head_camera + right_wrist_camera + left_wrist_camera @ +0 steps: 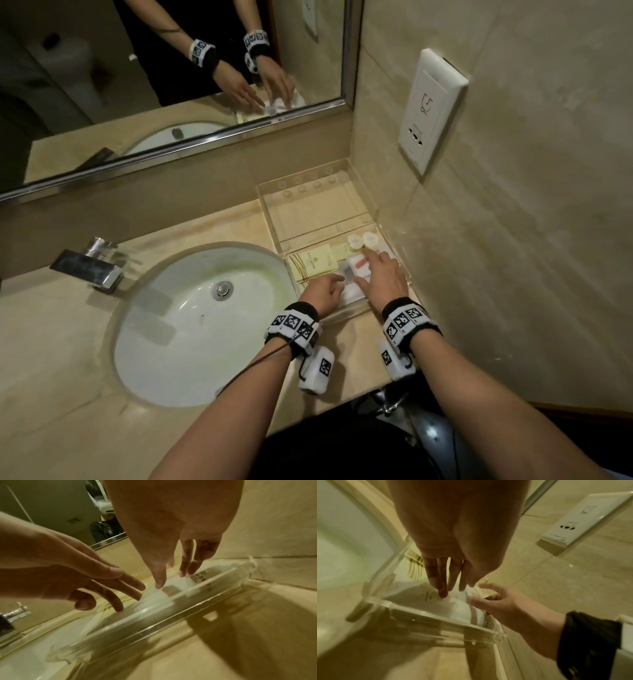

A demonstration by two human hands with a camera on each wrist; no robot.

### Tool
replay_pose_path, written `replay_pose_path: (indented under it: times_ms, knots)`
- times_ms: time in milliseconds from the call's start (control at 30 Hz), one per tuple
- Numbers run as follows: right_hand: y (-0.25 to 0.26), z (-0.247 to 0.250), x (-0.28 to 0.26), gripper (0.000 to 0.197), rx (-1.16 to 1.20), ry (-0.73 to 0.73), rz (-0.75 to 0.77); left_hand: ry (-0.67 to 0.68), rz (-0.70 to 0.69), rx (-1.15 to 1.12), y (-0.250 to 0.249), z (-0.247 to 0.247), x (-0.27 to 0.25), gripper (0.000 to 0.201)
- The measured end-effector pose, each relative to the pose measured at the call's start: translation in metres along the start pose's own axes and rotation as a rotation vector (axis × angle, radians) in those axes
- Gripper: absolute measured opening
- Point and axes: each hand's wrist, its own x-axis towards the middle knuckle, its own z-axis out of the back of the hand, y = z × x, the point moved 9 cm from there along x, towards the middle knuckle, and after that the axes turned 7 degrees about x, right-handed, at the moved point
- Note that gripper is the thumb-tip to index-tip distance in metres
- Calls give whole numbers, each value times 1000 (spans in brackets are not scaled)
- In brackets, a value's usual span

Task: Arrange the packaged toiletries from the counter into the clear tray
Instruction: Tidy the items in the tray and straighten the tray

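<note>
A clear tray (368,192) sits in the counter's right corner against the wall. Its near compartment holds a cream packet with gold lines (311,263), white sachets (358,265), one with a red label, and two round white caps (363,240). My left hand (334,286) reaches into this compartment with straight fingers resting on a white sachet (457,605). Beside it my right hand (368,270) lies flat, fingertips on the same pile near the caps. In the wrist views, the left hand (455,589) and right hand (171,580) touch the sachets (154,599) behind the tray's front wall (171,614).
A white oval sink (191,325) and a chrome faucet (89,267) lie left of the tray. A mirror (171,68) runs along the back. The tiled right wall carries a white socket panel (431,109). The counter's front edge is close below my wrists.
</note>
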Motion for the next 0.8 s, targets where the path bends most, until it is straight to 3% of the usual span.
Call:
replay_pose_path:
  times_ms: [233, 333, 467, 633, 800]
  knots:
    - [-7, -6, 2, 59, -116, 90, -73, -4, 22, -34, -3, -3, 3, 34]
    - [0, -2, 5, 53, -38, 63, -74, -185, 8, -5, 8, 25, 0, 25]
    - [33, -4, 12, 41, 153, 46, 73, -385, 16, 170, 34, 57, -1, 18]
    - [54, -23, 27, 41, 71, 115, 111, -331, 13, 313, 39, 63, 7, 32]
    - [55, -34, 35, 35, 16, 130, 136, -298, 34, 371, 42, 51, 16, 31]
